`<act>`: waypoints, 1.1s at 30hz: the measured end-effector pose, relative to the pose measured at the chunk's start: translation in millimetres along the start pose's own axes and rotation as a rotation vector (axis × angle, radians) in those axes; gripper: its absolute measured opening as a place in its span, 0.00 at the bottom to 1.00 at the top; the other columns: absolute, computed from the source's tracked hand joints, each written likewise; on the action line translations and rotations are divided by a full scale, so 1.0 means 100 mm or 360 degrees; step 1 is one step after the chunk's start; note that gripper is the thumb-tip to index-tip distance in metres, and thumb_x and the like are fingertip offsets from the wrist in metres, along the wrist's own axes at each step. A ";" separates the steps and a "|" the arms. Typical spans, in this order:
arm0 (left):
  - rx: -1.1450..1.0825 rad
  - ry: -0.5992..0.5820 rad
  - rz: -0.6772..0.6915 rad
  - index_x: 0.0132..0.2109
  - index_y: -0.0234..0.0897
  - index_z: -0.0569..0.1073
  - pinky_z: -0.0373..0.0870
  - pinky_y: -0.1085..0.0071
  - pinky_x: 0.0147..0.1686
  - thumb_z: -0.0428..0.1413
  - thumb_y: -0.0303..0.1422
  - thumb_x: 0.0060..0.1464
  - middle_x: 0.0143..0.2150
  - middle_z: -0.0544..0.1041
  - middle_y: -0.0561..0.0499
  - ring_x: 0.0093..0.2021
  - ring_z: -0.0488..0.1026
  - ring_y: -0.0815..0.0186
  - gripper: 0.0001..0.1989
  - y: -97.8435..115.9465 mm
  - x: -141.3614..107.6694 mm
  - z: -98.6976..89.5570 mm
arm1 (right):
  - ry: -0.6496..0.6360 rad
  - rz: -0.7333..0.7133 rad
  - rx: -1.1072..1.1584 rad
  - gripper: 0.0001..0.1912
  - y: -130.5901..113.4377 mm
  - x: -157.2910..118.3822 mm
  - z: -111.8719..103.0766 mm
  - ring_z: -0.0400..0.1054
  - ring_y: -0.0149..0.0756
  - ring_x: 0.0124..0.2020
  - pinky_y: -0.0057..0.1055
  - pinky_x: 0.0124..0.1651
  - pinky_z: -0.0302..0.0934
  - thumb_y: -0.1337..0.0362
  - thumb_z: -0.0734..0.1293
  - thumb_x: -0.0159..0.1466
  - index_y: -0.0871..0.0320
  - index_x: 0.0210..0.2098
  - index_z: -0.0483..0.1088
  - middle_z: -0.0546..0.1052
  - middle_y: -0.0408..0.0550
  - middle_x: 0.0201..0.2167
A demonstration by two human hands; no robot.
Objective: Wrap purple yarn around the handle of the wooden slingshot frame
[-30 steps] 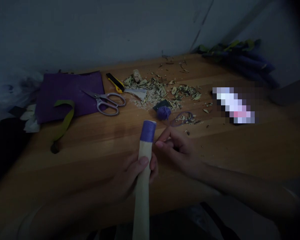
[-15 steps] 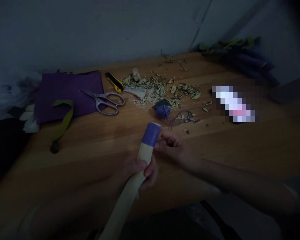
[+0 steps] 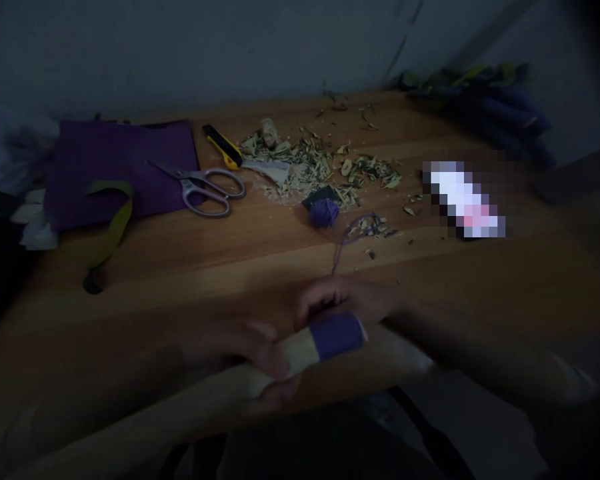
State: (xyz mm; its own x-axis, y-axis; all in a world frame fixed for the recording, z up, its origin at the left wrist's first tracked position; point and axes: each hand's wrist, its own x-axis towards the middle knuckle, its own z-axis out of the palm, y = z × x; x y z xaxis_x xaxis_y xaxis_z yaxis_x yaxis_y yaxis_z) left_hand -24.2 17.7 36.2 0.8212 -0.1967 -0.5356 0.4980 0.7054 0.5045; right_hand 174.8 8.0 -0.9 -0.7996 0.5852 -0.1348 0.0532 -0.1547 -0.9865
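Note:
My left hand (image 3: 260,353) is closed around a pale, peeled wooden stick (image 3: 180,407), which runs from the lower left toward the middle. Purple thread or wrapping (image 3: 337,335) covers the stick's end in a neat band. My right hand (image 3: 340,300) is just behind that band, its fingers curled. A loose purple thread (image 3: 336,257) runs from the table down into the right hand; the fingertips are partly hidden. Beyond the hands lies a ball of purple thread (image 3: 324,213) against a small dark piece (image 3: 320,195).
Scissors (image 3: 213,193) lie partly on a purple sheet (image 3: 120,173), with a green strip (image 3: 115,233) nearby. A yellow-black utility knife (image 3: 223,147) is beside wood shavings (image 3: 310,163). At right are a blurred-out phone-like object (image 3: 463,200) and a dark blue bundle (image 3: 500,120).
The stick has swung from steeply upright to a flatter slant, its wrapped end moving down and right. My right hand has shifted from beside the band to behind it.

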 end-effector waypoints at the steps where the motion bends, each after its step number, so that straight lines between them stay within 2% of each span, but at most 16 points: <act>1: 0.0125 0.0008 -0.0153 0.21 0.39 0.67 0.45 0.74 0.13 0.52 0.41 0.44 0.15 0.59 0.56 0.15 0.53 0.72 0.12 0.02 0.00 -0.01 | -0.0186 0.0043 0.0036 0.04 -0.01 0.01 0.01 0.66 0.22 0.26 0.19 0.31 0.61 0.69 0.63 0.59 0.62 0.29 0.68 0.72 0.41 0.25; 3: 0.0361 0.0056 -0.0377 0.23 0.39 0.70 0.47 0.76 0.13 0.54 0.41 0.45 0.16 0.61 0.56 0.15 0.54 0.73 0.11 0.04 0.00 -0.04 | -0.0426 0.0106 -0.0002 0.05 -0.02 0.02 0.03 0.65 0.21 0.28 0.18 0.34 0.60 0.72 0.61 0.60 0.62 0.30 0.67 0.71 0.40 0.26; 5: 0.0484 0.0098 -0.0494 0.23 0.39 0.72 0.49 0.78 0.13 0.55 0.40 0.46 0.18 0.63 0.55 0.15 0.55 0.73 0.11 0.06 0.02 -0.06 | -0.0474 0.0128 -0.0111 0.05 -0.02 0.03 0.04 0.64 0.21 0.28 0.17 0.34 0.59 0.73 0.61 0.60 0.62 0.29 0.67 0.70 0.39 0.26; 8: 0.0510 0.0169 -0.0559 0.23 0.38 0.74 0.49 0.79 0.12 0.56 0.40 0.46 0.18 0.65 0.54 0.15 0.56 0.73 0.11 0.05 0.04 -0.07 | -0.0469 0.0143 -0.0229 0.04 -0.02 0.02 0.04 0.64 0.21 0.28 0.17 0.32 0.58 0.71 0.62 0.61 0.63 0.30 0.68 0.70 0.40 0.26; 13: 0.0540 0.0237 -0.0541 0.25 0.38 0.75 0.47 0.80 0.11 0.54 0.41 0.48 0.17 0.62 0.55 0.15 0.54 0.74 0.13 0.00 0.06 -0.07 | -0.0380 0.0182 -0.0395 0.06 -0.04 0.01 0.01 0.62 0.21 0.26 0.18 0.28 0.56 0.67 0.62 0.61 0.63 0.31 0.68 0.70 0.40 0.25; 18: 0.0528 0.0461 -0.0458 0.24 0.39 0.70 0.47 0.79 0.11 0.54 0.43 0.47 0.15 0.58 0.57 0.13 0.53 0.73 0.13 -0.03 0.09 -0.10 | -0.0150 0.0130 -0.0699 0.04 -0.06 -0.02 -0.01 0.57 0.21 0.22 0.18 0.24 0.52 0.67 0.63 0.59 0.62 0.30 0.69 0.66 0.38 0.21; 22: 0.0486 0.0696 -0.0385 0.22 0.38 0.67 0.46 0.79 0.11 0.54 0.41 0.45 0.15 0.57 0.58 0.14 0.52 0.73 0.12 0.00 0.11 -0.10 | 0.0130 0.0045 -0.0832 0.01 -0.04 -0.06 -0.01 0.52 0.20 0.18 0.18 0.20 0.48 0.69 0.64 0.55 0.60 0.27 0.68 0.62 0.35 0.17; 24: 0.0444 0.0726 -0.0339 0.23 0.37 0.68 0.46 0.79 0.12 0.54 0.42 0.45 0.16 0.57 0.58 0.15 0.52 0.73 0.13 0.01 0.12 -0.10 | 0.0276 -0.0010 -0.0941 0.01 -0.03 -0.06 -0.01 0.52 0.19 0.18 0.18 0.20 0.47 0.69 0.65 0.53 0.60 0.25 0.67 0.62 0.34 0.16; 29: 0.0479 0.0872 -0.0012 0.23 0.37 0.66 0.48 0.78 0.16 0.50 0.44 0.50 0.19 0.57 0.57 0.18 0.52 0.74 0.16 -0.06 0.17 -0.13 | 0.0603 -0.0116 -0.1251 0.02 -0.05 -0.06 -0.02 0.52 0.19 0.16 0.19 0.20 0.47 0.70 0.64 0.51 0.60 0.22 0.66 0.63 0.35 0.15; 33: 0.0576 0.1087 0.0150 0.25 0.37 0.66 0.52 0.77 0.20 0.50 0.43 0.50 0.20 0.60 0.57 0.21 0.58 0.71 0.14 -0.13 0.22 -0.11 | 0.0713 -0.0199 -0.1341 0.02 -0.02 -0.07 -0.01 0.56 0.20 0.16 0.19 0.21 0.49 0.69 0.65 0.50 0.60 0.23 0.65 0.66 0.36 0.16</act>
State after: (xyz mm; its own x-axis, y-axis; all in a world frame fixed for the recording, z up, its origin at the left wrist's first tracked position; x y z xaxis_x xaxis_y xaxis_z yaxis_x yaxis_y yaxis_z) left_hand -15.9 12.4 10.5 0.5693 0.3988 -0.7189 0.5911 0.4091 0.6951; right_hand 181.0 5.3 2.3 -0.5352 0.8354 0.1252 0.5350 0.4500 -0.7150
